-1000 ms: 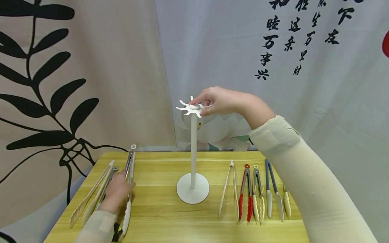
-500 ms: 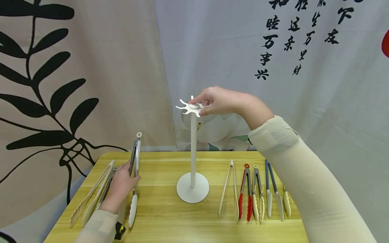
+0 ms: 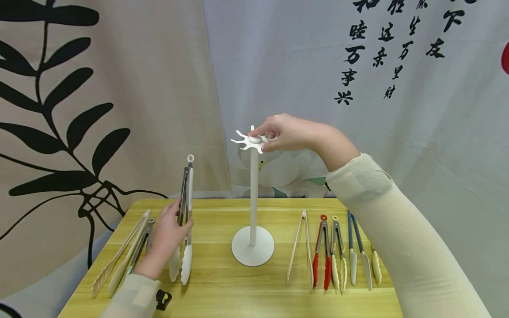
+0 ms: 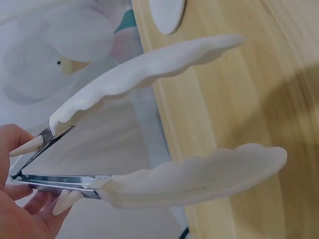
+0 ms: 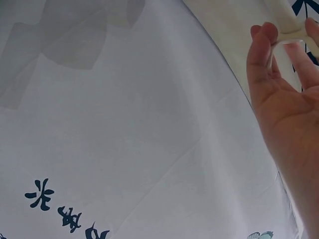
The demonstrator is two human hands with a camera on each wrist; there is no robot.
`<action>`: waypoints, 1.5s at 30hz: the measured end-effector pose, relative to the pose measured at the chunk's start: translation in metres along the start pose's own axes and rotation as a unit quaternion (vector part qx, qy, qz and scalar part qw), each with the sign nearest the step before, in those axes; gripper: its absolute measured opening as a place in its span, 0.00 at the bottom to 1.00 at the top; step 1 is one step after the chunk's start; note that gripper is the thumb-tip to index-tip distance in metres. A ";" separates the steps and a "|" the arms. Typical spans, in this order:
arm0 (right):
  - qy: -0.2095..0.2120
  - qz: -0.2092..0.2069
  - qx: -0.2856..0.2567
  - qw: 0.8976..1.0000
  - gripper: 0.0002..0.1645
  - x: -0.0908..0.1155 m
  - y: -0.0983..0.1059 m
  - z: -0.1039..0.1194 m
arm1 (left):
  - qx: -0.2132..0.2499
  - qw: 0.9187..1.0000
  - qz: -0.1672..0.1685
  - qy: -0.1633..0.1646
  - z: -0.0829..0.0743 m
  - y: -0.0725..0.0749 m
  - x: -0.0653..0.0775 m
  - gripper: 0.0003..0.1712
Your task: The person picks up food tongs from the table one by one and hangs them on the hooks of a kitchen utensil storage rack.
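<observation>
Head view: the left hand point(image 3: 169, 232) grips silver metal tongs point(image 3: 189, 194) with scalloped white tips, raised above the pale wooden table point(image 3: 214, 291); the left wrist view shows their two arms spread apart. To their right, the right hand point(image 3: 289, 132) pinches the hooked top of a white stand point(image 3: 254, 194) with a slim pole and round base. Long beige tongs point(image 3: 117, 276) lie left of the left hand; red-tipped metal tongs point(image 3: 328, 270) and blue-handled tongs point(image 3: 358, 236) lie right of the stand.
</observation>
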State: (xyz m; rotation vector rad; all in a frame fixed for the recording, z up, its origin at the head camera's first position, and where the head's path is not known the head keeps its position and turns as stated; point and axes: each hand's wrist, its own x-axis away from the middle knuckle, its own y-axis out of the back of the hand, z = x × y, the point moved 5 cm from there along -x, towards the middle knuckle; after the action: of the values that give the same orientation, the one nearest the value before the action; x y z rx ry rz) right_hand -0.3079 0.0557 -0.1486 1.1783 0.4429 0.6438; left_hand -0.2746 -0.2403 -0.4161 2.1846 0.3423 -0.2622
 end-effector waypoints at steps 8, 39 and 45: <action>-0.006 -0.001 0.003 1.000 0.28 0.001 0.000 0.001 | 0.031 0.999 -0.009 -0.019 -0.014 0.003 -0.001 0.46; -0.042 -0.004 0.015 0.999 0.28 0.000 -0.002 0.008 | 0.173 0.975 -0.054 -0.129 -0.060 0.019 0.000 0.46; -0.049 -0.004 0.020 0.999 0.28 -0.001 -0.003 0.008 | 0.205 0.964 -0.053 -0.161 -0.073 0.020 0.002 0.47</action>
State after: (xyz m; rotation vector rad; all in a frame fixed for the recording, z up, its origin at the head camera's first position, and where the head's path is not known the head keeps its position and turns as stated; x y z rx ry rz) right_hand -0.3026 0.0486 -0.1483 1.2406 0.3787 0.5700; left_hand -0.2614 -0.1931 -0.3586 2.4748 0.2353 -0.8004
